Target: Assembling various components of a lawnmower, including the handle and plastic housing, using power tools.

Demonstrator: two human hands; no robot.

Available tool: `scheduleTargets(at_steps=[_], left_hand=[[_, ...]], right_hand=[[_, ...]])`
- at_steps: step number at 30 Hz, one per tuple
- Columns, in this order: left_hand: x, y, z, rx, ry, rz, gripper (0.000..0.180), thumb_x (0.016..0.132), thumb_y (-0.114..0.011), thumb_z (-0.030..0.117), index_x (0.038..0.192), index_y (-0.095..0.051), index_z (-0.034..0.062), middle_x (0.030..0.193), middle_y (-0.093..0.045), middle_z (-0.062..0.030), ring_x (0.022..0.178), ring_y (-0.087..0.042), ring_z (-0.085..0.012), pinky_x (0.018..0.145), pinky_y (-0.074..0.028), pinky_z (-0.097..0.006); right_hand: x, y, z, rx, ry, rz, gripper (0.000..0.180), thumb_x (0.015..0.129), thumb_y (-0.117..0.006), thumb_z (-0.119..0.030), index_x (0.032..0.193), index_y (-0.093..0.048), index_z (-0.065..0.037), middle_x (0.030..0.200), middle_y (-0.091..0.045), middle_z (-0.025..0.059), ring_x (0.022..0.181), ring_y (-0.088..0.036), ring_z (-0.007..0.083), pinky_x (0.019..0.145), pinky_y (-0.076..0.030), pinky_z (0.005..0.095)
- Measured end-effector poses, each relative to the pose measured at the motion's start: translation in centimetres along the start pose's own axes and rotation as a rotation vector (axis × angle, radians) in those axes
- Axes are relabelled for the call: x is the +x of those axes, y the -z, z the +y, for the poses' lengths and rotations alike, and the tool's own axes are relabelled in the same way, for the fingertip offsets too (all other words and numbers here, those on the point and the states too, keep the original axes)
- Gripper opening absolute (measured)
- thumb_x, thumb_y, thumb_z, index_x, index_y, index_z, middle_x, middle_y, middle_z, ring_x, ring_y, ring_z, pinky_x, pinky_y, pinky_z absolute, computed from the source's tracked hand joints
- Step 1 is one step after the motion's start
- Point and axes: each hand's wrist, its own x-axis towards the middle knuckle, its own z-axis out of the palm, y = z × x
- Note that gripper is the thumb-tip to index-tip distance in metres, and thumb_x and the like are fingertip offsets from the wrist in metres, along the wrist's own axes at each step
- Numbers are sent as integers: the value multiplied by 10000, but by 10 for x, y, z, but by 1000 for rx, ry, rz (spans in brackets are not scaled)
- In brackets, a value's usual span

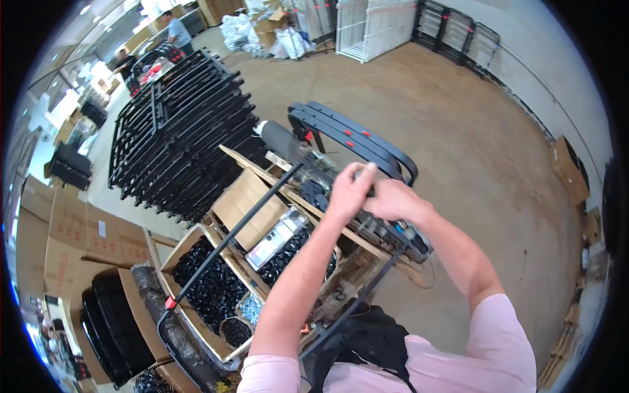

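Note:
My left hand (349, 190) and my right hand (396, 200) are close together over the workbench, both with fingers curled. Whatever they grip is small or hidden by the fingers. Beneath them runs a bench fixture (373, 229) with metal parts. A black tubular frame (239, 229) lies across the bench, its long bars slanting toward my body, with a red piece at one corner. Just beyond my hands, curved black tubes with rounded ends and red bits (354, 134) rest side by side.
Left of my arms, a bin of black plastic parts (208, 281) stands beside a small tub of silvery fasteners (251, 308). A tall stack of black frames (177, 131) rises behind. Cardboard boxes (92, 236) flank the bench. Two people are farther back. White racks (373, 29) stand beyond.

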Motion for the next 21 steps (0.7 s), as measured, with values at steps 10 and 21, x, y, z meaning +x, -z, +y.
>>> scheduleTargets(at_steps=[10,21], left_hand=[[150,136,1,-227,30,289,318,1014,-739,392,1009,-705,76,892,-643,16,818,-565,-94,749,-490,-307],[168,152,-31,-286,22,380,281,1029,-721,348,1026,-713,67,896,-680,8,808,-586,-85,744,-504,-292]], right_hand=[[196,31,-109,-3,107,-64,382,867,-620,-315,993,-786,5,872,-794,170,903,-784,313,842,-596,441],[237,16,-113,-77,188,-37,405,877,-610,-348,809,-765,20,732,-763,167,789,-785,304,785,-600,438]])
